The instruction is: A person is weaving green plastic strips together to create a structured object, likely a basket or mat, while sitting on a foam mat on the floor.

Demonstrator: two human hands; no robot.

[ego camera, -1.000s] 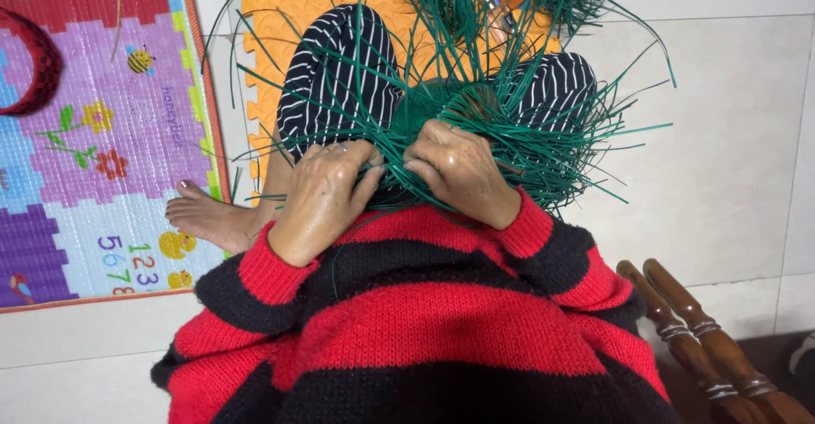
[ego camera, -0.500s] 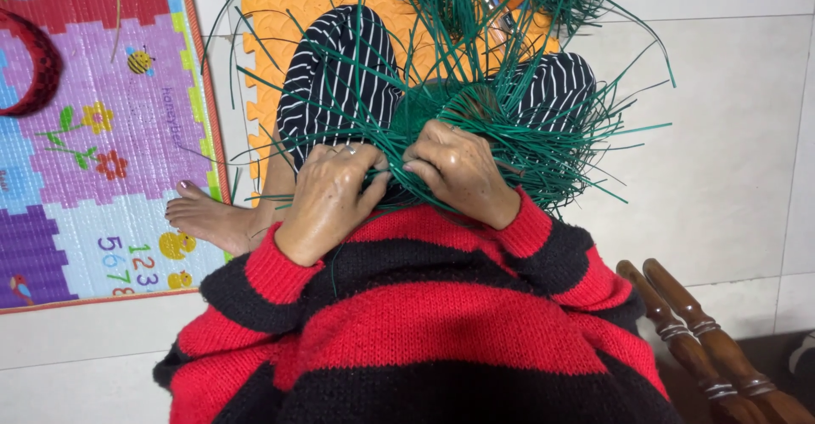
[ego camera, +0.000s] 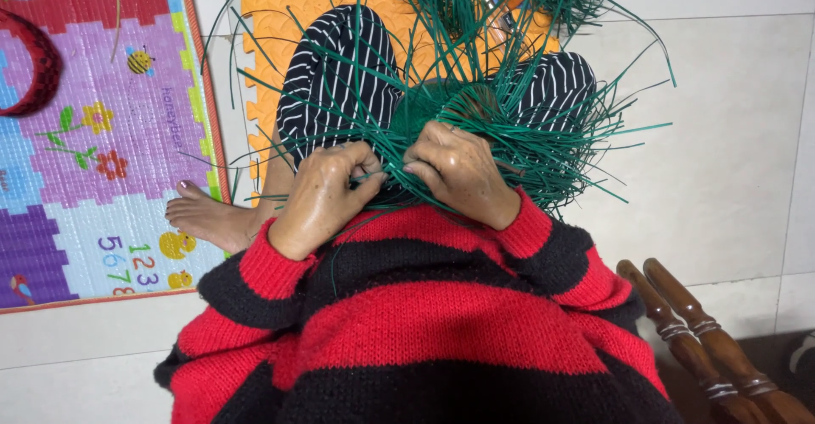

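Note:
A tangle of thin green strips [ego camera: 509, 127] fans out over my lap, around a partly woven green piece [ego camera: 441, 106] resting on my black-and-white striped trousers [ego camera: 340, 84]. My left hand [ego camera: 327, 199] pinches a few of the green strips between thumb and fingers at the near edge of the weave. My right hand [ego camera: 458, 174] is closed on the strips right beside it, knuckles up. The two hands almost touch. The fingertips are partly hidden among the strips. My sleeves are red and black striped knit [ego camera: 424, 305].
I sit on a pale tiled floor [ego camera: 722, 161]. A colourful play mat [ego camera: 93, 135] lies to the left, an orange and blue foam puzzle mat [ego camera: 280, 16] under my legs. My bare foot [ego camera: 204, 216] shows at left. Turned wooden legs [ego camera: 705, 348] stand at lower right.
My left hand has shifted slightly up and right, closing its fingers on the strips beside my right hand. The right hand has hardly moved.

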